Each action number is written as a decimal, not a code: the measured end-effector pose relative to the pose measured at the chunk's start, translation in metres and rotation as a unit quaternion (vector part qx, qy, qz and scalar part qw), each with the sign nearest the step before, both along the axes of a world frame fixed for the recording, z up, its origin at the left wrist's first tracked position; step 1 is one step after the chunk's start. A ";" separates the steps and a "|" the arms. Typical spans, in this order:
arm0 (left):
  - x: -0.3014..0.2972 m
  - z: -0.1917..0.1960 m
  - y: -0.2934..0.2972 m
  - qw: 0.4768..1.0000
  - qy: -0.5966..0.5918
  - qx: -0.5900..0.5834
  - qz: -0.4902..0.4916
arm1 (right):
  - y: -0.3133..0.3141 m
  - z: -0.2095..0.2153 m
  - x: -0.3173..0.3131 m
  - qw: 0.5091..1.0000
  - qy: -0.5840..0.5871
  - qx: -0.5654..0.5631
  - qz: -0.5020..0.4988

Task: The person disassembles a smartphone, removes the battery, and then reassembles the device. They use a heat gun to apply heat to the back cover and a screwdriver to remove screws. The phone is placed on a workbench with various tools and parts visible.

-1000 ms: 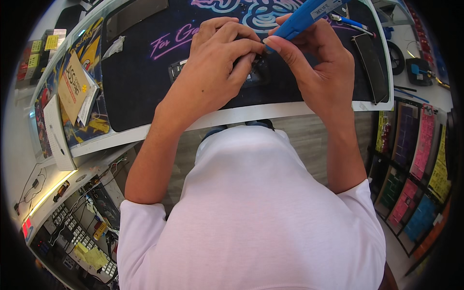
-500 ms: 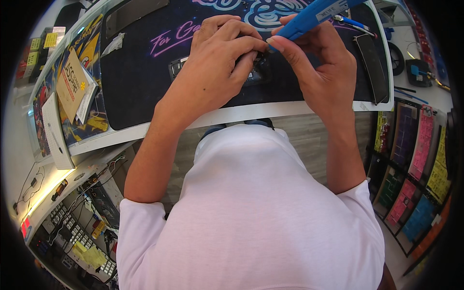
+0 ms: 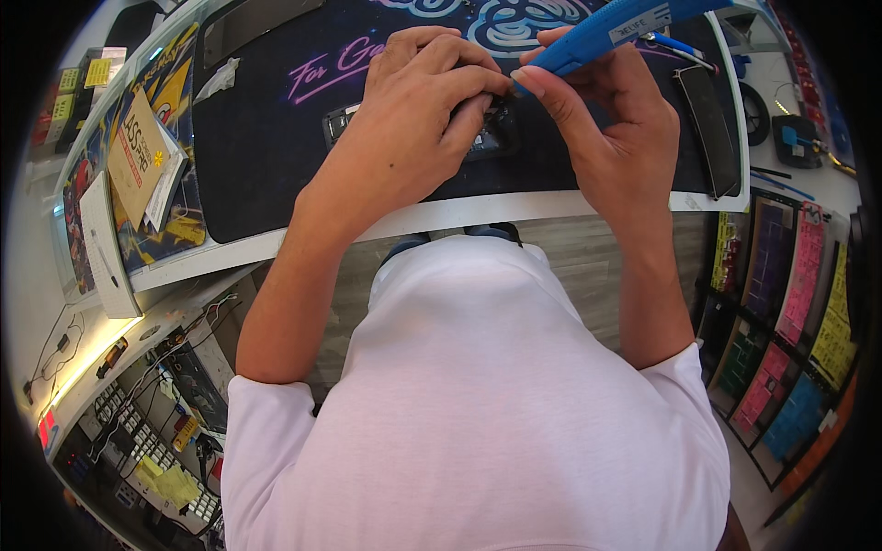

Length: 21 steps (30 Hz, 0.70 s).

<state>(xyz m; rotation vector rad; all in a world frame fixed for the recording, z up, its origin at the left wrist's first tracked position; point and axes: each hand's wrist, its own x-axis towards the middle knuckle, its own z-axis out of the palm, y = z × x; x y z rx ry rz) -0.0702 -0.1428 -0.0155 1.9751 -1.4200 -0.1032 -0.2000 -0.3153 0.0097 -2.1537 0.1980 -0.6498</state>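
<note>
Fingers of my left hand curl down over a small dark flat device, pinching its upper edge and hiding most of it; it lies on the black fabric work mat with pink and pale blue lettering, near the middle of the mat. My right hand is closed around a blue plastic pen-shaped hand tool, thumb and forefinger gripping near its front end, the tip pointed at the device just beside my left fingertips; whether the tip touches the device I cannot tell. The mat covers a white-edged bench, whose front rim runs just beyond my white T-shirt. A long black flat slab lies on the mat to the right of my right hand. A brown cardboard packet rests on colourful printed sheets at the bench's left end.
</note>
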 end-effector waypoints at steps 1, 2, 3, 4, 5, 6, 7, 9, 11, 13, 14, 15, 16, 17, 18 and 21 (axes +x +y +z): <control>0.000 0.000 0.000 1.000 -0.001 0.000 0.000 | 0.000 0.000 0.000 1.000 -0.002 0.000 0.001; 0.000 0.000 0.000 1.000 -0.002 -0.003 0.002 | 0.000 -0.001 0.000 1.000 -0.003 0.001 0.004; 0.000 -0.001 0.000 1.000 0.001 -0.010 0.003 | 0.000 -0.002 0.000 1.000 -0.004 0.001 0.002; -0.001 -0.002 -0.001 1.000 0.003 -0.020 0.006 | 0.000 -0.002 0.000 1.000 -0.006 0.001 0.003; -0.001 -0.002 -0.002 1.000 0.005 -0.028 0.008 | 0.000 -0.003 0.000 1.000 -0.012 -0.001 0.008; -0.001 -0.002 -0.002 1.000 0.004 -0.028 0.007 | 0.000 -0.004 0.002 1.000 -0.019 0.001 0.003; -0.001 -0.002 -0.001 1.000 0.001 -0.027 0.007 | -0.001 -0.005 0.003 1.000 -0.031 0.001 0.002; 0.000 -0.001 -0.001 1.000 0.005 -0.029 0.011 | -0.001 -0.006 0.005 0.999 -0.044 -0.002 0.002; 0.001 0.002 0.002 0.999 0.016 -0.036 0.019 | -0.001 -0.006 0.006 0.999 -0.046 -0.007 0.004; 0.000 0.006 0.007 0.999 0.021 -0.024 0.027 | -0.001 -0.003 0.004 1.000 -0.019 -0.010 0.012; 0.000 0.008 0.010 0.999 0.017 -0.029 0.027 | -0.002 -0.001 0.004 1.000 -0.006 -0.012 0.016; 0.000 0.009 0.013 0.999 0.022 -0.014 0.035 | -0.002 0.000 0.004 1.000 -0.007 -0.015 0.018; 0.001 0.010 0.016 0.999 0.020 -0.010 0.041 | -0.002 0.001 0.004 1.000 -0.007 -0.019 0.021; 0.001 0.011 0.019 0.999 0.017 -0.009 0.047 | -0.001 0.001 0.005 0.999 -0.007 -0.019 0.024; 0.002 0.011 0.022 0.998 0.020 -0.004 0.051 | -0.001 0.002 0.005 1.000 0.000 -0.020 0.016; 0.004 0.010 0.029 0.998 0.022 0.002 0.064 | 0.000 0.003 0.006 1.000 0.017 -0.022 0.001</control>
